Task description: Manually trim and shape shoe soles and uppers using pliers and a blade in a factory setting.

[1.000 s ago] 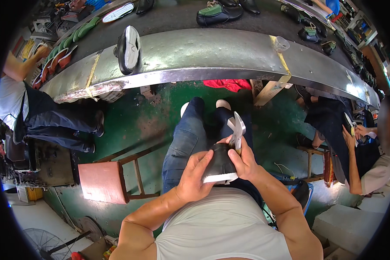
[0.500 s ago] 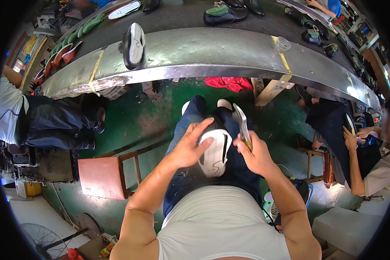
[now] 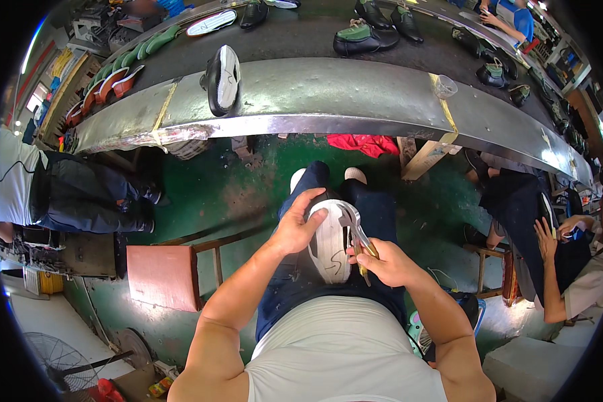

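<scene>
On my lap lies a black shoe turned bottom up, its whitish underside facing me with a dark squiggle near the lower end. My left hand grips the far left side of that shoe, thumb on the underside and fingers over the black upper. With my right hand I hold metal pliers by their yellowish handles. The head of the pliers lies over the right part of the underside, near its far end. Whether the jaws pinch anything there I cannot tell.
A metal-edged bench crosses in front, holding another upturned shoe, several black shoes and a clear cup. A brown-topped stool stands at left. People sit on both sides; a fan is at lower left.
My right hand has brought the pliers down and left, from upright beside the shoe onto its underside. My left hand keeps its grip. The whole view has shifted slightly.
</scene>
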`<move>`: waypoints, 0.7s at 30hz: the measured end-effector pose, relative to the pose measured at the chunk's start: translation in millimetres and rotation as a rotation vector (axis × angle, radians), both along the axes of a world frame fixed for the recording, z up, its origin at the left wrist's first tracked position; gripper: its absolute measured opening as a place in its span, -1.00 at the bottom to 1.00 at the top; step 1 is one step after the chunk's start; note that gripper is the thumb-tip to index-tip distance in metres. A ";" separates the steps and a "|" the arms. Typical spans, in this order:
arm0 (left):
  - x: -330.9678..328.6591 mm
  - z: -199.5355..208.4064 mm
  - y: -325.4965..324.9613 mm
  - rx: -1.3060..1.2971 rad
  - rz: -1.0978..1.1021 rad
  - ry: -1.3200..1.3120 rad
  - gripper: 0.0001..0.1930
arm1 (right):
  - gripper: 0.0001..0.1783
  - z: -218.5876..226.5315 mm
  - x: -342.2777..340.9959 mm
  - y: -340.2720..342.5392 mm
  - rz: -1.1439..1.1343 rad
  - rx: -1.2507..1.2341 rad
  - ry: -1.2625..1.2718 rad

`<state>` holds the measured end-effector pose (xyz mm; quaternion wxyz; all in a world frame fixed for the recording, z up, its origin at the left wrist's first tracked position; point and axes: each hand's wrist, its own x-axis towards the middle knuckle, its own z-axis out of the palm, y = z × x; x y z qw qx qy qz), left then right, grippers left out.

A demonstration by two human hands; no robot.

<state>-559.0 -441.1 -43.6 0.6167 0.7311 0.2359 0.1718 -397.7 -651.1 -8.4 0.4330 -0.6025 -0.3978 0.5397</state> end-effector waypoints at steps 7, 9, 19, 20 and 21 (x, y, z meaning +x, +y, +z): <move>0.4 -7.3 1.4 0.049 0.050 -0.004 -0.55 | -0.68 4.9 8.6 11.9 0.052 -0.063 0.028; 1.1 -6.1 2.1 0.035 0.063 0.013 -0.55 | -0.67 6.3 10.5 15.1 0.124 -0.159 0.048; -6.4 -11.9 6.8 -0.010 0.073 -0.014 -0.54 | -0.76 -9.6 -8.1 31.6 0.026 0.108 -0.652; -7.1 -11.7 8.2 -0.024 0.069 -0.028 -0.53 | -0.76 -8.5 -11.8 31.6 0.023 0.097 -0.687; -7.5 -11.4 8.9 -0.024 0.073 -0.029 -0.53 | -0.76 -6.2 -13.7 32.4 0.020 0.086 -0.722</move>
